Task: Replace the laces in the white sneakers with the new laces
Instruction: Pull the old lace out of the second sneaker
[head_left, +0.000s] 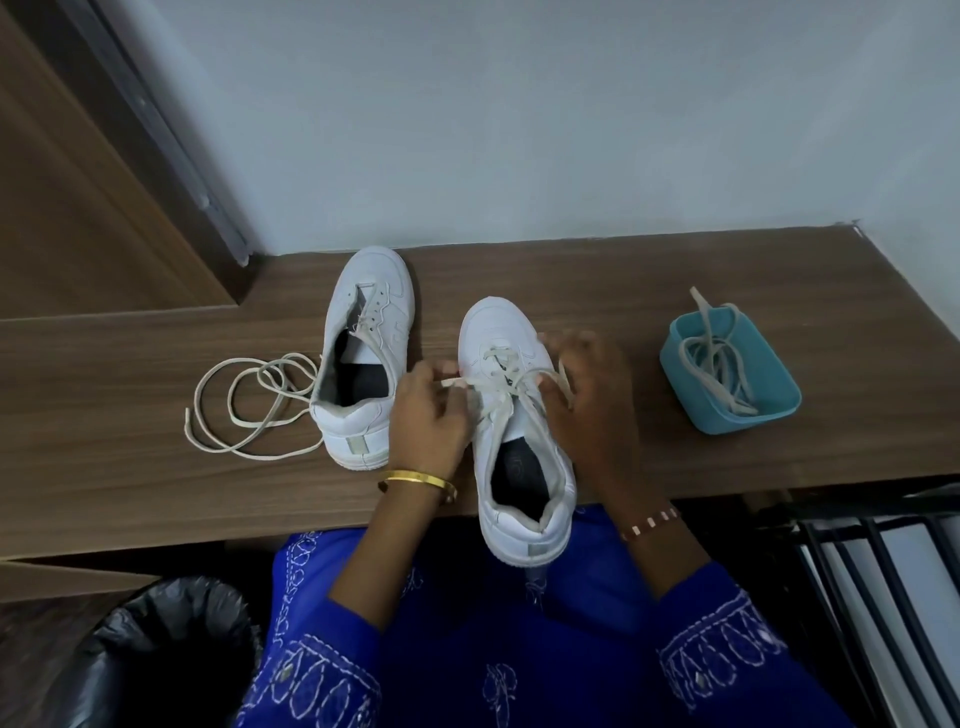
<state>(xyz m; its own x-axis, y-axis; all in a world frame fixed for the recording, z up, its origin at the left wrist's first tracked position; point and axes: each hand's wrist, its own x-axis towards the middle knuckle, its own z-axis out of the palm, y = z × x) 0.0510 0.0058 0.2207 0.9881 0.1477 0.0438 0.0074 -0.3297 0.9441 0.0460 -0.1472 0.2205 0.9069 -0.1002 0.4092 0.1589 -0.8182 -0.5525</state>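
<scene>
Pinching one end of the lace (498, 395) between thumb and fingertips, my left hand (426, 415) sits just left of the near sneaker (511, 431), while my right hand (592, 410) curls round the shoe's right side, with the other lace strand running up past its fingers; whether those fingers actually grip the strand I cannot tell. That lace crosses through the lower eyelets only. This sneaker's heel hangs over the front edge of the wooden desk (675, 467), above my blue embroidered lap (467, 623).

Just left of it, toe almost touching the wall (519, 130), stands the second sneaker (363, 353), its eyelets bare and tongue loose. A loose lace (249, 405) lies coiled on the desktop to that shoe's left, one loop touching its heel side.

To the right, well apart from my right hand, sits a small blue tub (727, 415) holding more laces (717, 369), one end sticking up over its far rim. Open wood lies between tub and shoe, and past the coiled lace on the left. A black-lined bin (156, 649) stands below the desk edge at lower left.
</scene>
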